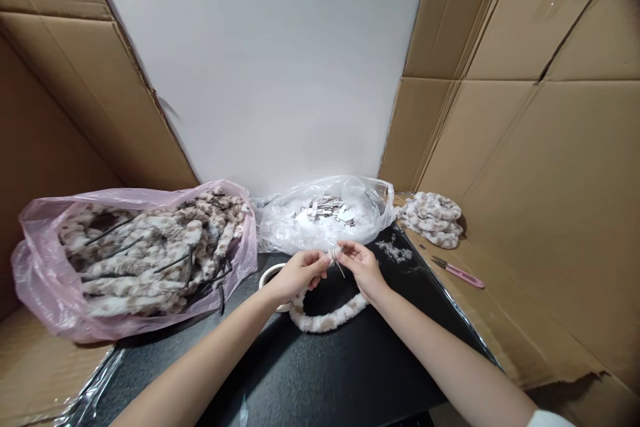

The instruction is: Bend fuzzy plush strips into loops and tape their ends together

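In the lower centre of the frame, both hands work together on one fluffy ring [325, 321], which hangs below them over the black table [310, 373]. The left hand [300, 273] has its thumb and fingers closed in a pinch on the top part of this ring. The right hand [363, 270] pinches the same place from the other side, and a thin pale strip [341, 270] sticks out under its fingertips.

I judge that the step in hand is a small work at the place where the ends of the ring seem to meet. The fingers cover this place and it is small in the view, so I cannot tell if the strip is wound there or comes loose. The next move, in my judgement, calls for the left pinch to hold firm, while the right fingertips handle the strip with small and exact motion.

Just beside the left hand lies a white roll [263, 278], partly hidden by it. At right of the frame, pink-handled snips [463, 273] lie on the cardboard, near a fluffy pile [433, 219]. At left, a pink bag [37, 260] holds more fluffy pieces [145, 267].
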`<state>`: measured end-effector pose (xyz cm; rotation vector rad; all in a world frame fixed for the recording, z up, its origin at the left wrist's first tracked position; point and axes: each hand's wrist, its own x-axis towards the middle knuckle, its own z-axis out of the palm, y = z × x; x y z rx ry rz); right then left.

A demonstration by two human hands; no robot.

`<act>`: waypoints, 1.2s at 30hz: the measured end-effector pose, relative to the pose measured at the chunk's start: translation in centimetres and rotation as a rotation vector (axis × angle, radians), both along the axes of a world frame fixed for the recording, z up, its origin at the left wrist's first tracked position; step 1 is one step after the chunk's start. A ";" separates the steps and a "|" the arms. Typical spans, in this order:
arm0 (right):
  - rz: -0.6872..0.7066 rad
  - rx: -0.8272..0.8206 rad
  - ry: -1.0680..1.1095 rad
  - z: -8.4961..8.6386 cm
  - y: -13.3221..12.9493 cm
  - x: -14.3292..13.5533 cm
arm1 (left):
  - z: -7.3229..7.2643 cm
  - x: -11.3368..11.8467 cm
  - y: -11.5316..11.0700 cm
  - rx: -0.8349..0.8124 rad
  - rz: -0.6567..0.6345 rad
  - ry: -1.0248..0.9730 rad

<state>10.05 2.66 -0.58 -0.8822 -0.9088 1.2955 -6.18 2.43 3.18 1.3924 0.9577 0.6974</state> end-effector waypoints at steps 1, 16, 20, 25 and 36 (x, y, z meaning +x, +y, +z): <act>-0.011 -0.007 0.017 0.0 0.0 0.1 | 0.1 0.0 0.0 0.038 0.002 0.023; 0.032 -0.062 0.033 0.3 0.1 0.3 | 0.7 -0.7 0.0 -0.026 -0.085 0.171; 0.101 -0.112 0.149 0.5 0.2 0.7 | 0.7 -0.8 -0.2 -0.083 -0.116 0.152; 0.272 -0.181 0.190 0.3 0.0 0.7 | 0.4 -0.5 -0.3 -0.106 -0.151 0.041; 0.306 -0.156 0.116 1.0 -0.5 0.5 | 0.6 -0.6 -0.2 -0.148 -0.110 0.013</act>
